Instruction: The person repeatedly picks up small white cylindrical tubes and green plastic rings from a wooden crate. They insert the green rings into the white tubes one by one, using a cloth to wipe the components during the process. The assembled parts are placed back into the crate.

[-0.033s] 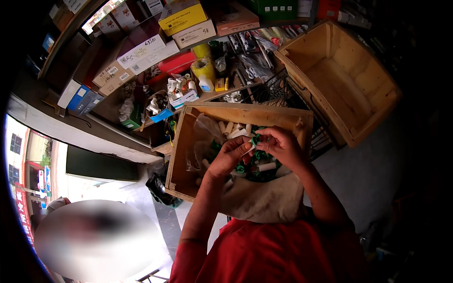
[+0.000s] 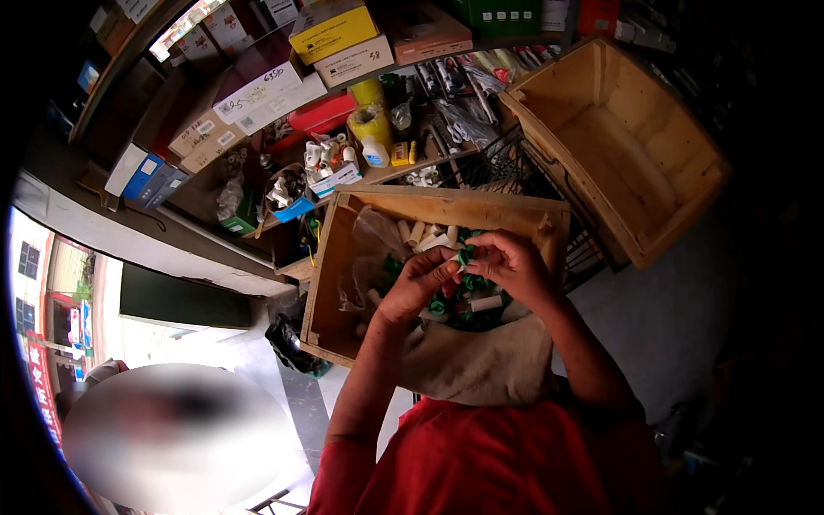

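Observation:
My left hand [image 2: 419, 283] and my right hand [image 2: 513, 262] meet fingertip to fingertip above an open wooden crate [image 2: 429, 204]. Between them they pinch a small green and white fitting [image 2: 464, 256]. The crate holds several white tube pieces [image 2: 421, 233] and green fittings [image 2: 468, 311], with a clear plastic bag [image 2: 369, 249] on its left side. A tan cloth sack [image 2: 481, 365] hangs over the crate's near edge, just under my wrists. My red shirt fills the bottom of the view.
An empty wooden crate [image 2: 627, 137] stands tilted at the right, and a black wire basket [image 2: 506, 167] sits behind the first crate. Shelves at the back carry cardboard boxes [image 2: 335, 34], a yellow bottle [image 2: 369, 129] and small parts. A blurred person [image 2: 172, 438] is at the lower left.

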Tool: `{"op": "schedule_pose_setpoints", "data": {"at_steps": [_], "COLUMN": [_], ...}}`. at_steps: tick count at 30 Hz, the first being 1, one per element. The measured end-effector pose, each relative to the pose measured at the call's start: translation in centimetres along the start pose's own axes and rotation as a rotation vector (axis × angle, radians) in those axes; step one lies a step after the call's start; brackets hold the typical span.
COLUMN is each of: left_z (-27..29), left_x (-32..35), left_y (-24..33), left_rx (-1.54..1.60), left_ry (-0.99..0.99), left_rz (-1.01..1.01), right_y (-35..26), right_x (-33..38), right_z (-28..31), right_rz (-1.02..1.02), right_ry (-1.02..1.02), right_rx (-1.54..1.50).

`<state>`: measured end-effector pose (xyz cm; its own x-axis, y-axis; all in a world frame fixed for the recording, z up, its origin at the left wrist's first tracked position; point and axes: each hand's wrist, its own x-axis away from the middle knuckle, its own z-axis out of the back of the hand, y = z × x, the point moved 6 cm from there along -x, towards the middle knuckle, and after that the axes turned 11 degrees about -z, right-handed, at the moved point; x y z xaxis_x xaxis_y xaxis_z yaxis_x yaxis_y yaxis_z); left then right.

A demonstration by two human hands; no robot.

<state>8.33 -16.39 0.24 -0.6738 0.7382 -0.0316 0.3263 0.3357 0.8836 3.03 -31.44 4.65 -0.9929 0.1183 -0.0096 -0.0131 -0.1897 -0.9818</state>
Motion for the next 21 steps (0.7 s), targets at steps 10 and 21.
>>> {"op": "schedule_pose_setpoints", "data": {"at_steps": [10,21], "left_z": [-0.4,0.5], "left_x": [-0.3,-0.5], "left_y": [0.5,0.8], "left_rx": [-0.403,-0.278], "left_ry": [0.062,0.145], "left_rz": [-0.223,-0.149], "right_y": [1.8,-0.8], "right_x": [-0.2,0.1], "right_z": [0.9,0.0], "right_rz": [-0.3,0.006], "right_ry": [0.057,0.008], "right_rx": [0.113,0.043]}}
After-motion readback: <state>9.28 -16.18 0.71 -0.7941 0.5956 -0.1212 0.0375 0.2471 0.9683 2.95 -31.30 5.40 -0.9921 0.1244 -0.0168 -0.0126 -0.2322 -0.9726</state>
